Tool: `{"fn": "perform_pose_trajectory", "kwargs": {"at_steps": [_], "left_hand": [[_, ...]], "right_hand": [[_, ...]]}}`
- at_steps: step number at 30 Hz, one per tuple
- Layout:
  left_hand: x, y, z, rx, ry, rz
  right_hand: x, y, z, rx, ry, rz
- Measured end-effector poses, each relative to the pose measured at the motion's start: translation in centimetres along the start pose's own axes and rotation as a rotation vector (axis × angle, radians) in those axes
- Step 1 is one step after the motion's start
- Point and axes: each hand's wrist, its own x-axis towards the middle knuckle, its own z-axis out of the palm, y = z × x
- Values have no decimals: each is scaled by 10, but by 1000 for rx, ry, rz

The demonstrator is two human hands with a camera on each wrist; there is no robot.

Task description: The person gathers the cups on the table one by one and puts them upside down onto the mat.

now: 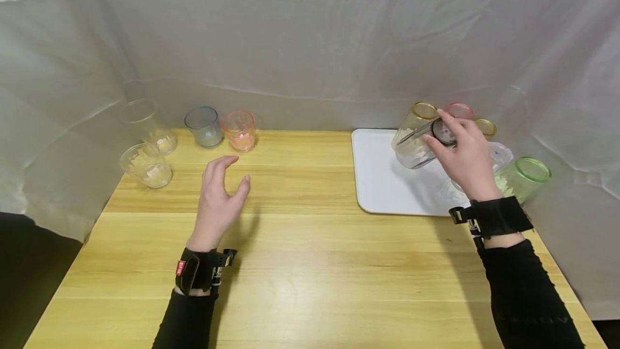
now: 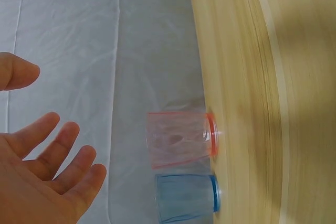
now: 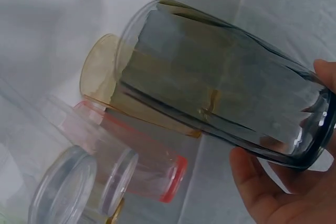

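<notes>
My right hand [image 1: 467,158] grips a smoky grey glass [image 1: 415,151] by its thick base. The glass tilts, its rim pointing down and to the left over the white tray [image 1: 375,176]. In the right wrist view the grey glass [image 3: 210,77] overlaps an amber glass [image 3: 100,72] behind it. Near my left hand [image 1: 215,203], which hovers over the table with fingers apart and nothing in them, stand a small blue glass [image 1: 205,127] and an orange-red glass [image 1: 239,131]. Both stand upright at the table's back edge.
Clear glasses [image 1: 147,166] stand at the table's far left. On and around the tray are upside-down glasses: amber [image 1: 409,123], red [image 1: 460,110] and green [image 1: 525,179], plus clear ones partly hidden by my right hand. A grey curtain [image 1: 310,58] hangs behind the table.
</notes>
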Motion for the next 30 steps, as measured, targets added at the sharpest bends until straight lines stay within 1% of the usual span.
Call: {"fn": "perform_pose_trajectory", "kwargs": {"at_steps": [4, 9, 23, 30], "left_hand": [[-1, 0, -1, 6, -7, -11], [-2, -1, 0, 13, -13, -18], [-3, 0, 3, 18, -29, -45], [-2, 0, 5, 15, -36, -50]], "right_hand": [[4, 7, 4, -34, -85, 43], [5, 14, 9, -71, -140, 76], [10, 26, 20, -97, -227, 114], [11, 32, 23, -111, -232, 108]]}}
